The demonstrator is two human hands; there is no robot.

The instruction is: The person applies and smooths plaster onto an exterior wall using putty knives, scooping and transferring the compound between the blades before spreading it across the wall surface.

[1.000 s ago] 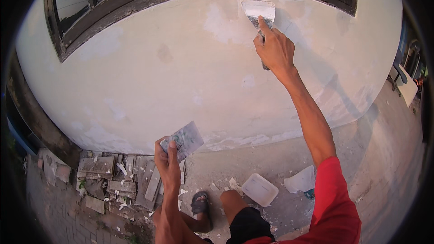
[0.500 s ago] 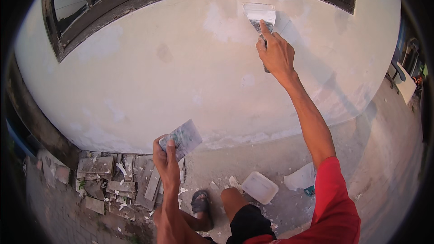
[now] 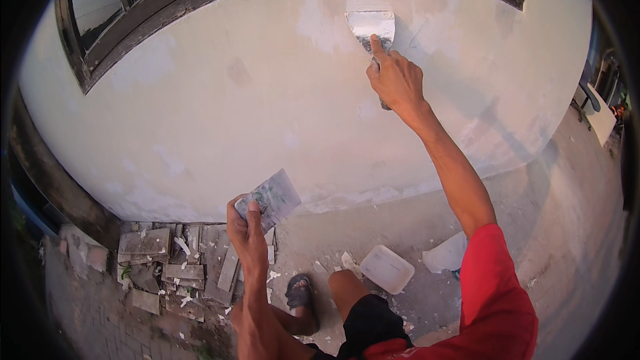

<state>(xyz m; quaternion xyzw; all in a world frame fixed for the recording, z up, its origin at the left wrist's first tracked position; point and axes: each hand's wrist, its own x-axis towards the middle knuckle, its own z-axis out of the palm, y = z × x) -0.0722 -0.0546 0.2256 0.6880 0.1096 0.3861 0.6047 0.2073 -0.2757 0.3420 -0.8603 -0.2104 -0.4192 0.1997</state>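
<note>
My right hand (image 3: 399, 83) grips a putty knife (image 3: 370, 23), index finger laid along the back of the blade, which is against the pale patched wall (image 3: 233, 120) just below a weathered wooden window frame (image 3: 167, 0). The knife's wide blade looks coated with white filler. Lower left, my left hand (image 3: 247, 227) is closed on a flat rectangular scraper plate (image 3: 277, 193), smeared grey with greenish marks, held out in front of the wall's lower part.
Broken tile and board pieces (image 3: 167, 270) with white scraps lie along the wall's foot at left. A white plastic tray (image 3: 387, 267) and a pale crumpled sheet (image 3: 441, 253) lie on the concrete near my legs. A chair and clutter (image 3: 600, 113) stand at far right.
The putty knife in my right hand has moved left and slightly down along the wall. My left hand and plate have shifted only slightly, with the camera's view.
</note>
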